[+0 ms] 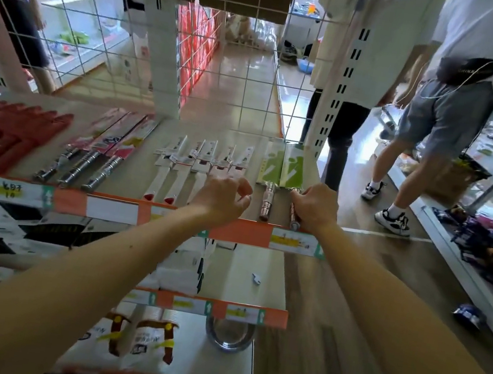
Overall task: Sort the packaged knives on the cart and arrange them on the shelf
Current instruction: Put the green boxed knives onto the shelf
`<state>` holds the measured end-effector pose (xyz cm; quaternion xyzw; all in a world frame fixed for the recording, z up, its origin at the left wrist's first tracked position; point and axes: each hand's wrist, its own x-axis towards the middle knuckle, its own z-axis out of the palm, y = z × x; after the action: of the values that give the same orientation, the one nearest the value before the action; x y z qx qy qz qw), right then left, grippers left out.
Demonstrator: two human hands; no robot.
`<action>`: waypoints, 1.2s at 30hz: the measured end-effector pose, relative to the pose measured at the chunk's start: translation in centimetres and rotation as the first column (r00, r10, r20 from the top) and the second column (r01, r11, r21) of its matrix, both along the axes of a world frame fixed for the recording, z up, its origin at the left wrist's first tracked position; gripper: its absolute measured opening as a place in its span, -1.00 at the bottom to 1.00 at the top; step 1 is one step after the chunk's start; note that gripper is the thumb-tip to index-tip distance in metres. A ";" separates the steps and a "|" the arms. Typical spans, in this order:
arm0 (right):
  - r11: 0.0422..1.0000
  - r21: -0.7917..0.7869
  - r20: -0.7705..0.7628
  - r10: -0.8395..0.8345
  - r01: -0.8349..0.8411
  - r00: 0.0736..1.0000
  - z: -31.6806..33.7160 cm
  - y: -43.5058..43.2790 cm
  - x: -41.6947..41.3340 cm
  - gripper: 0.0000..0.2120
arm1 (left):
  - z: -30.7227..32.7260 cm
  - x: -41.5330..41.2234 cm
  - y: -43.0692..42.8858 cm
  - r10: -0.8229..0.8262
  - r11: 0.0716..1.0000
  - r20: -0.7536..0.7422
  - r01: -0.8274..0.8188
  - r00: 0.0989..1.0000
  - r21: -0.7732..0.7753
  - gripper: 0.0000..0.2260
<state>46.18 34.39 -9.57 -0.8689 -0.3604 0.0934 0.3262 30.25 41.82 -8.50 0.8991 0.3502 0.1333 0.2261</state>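
Green-sleeved packaged knife [294,169] with a steel handle lies at the right end of the grey metal shelf [131,176], right of centre in the frame, long axis running away from me, handle toward the orange front edge. My right hand [317,207] grips that handle; my left hand [223,197] hovers just left, loosely curled, holding nothing.

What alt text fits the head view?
The person's right hand grips the metal handle of the rightmost green-sleeved knife at the right end of the beige store shelf with an orange edge, while the left hand hangs loosely curled over a row of white-handled packaged knives. Pink-packaged steel-handled knives lie further left; two people stand in the aisle beyond.
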 end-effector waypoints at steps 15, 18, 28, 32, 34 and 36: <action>0.991 -0.132 -0.013 0.002 -0.003 1.000 0.2 0.4 1.4 -0.68 | -1.4 2.0 -0.6 -0.055 0.998 -0.131 0.058 0.990 0.017 -0.70; 0.990 -0.138 0.014 0.001 0.001 1.000 0.0 0.4 1.3 -0.63 | -1.4 1.6 -0.3 -0.064 0.998 -0.130 0.067 0.989 0.015 -0.70; 0.975 -0.111 0.172 0.207 -0.190 0.963 1.0 2.6 -4.1 -0.70 | -0.8 -2.7 1.1 0.054 0.997 -0.109 -0.047 0.993 0.061 -0.67; 0.946 -0.129 0.276 0.323 -0.297 0.905 1.2 3.4 -6.8 -0.67 | -0.8 -5.4 1.8 0.071 0.992 -0.140 -0.056 0.988 0.111 -0.64; 0.927 -0.145 0.287 0.374 -0.346 0.882 1.0 3.9 -7.9 -0.68 | -0.8 -6.5 1.9 0.068 0.983 -0.209 -0.030 0.975 0.179 -0.60; 0.904 -0.187 0.291 0.424 -0.383 0.858 0.8 4.2 -8.5 -0.67 | -1.1 -7.0 1.9 0.040 0.975 -0.288 0.026 0.957 0.222 -0.55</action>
<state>37.65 38.54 -8.79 -0.7954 -0.5771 0.0371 0.1815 23.30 43.68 -9.56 0.9274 0.3657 0.0388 0.0692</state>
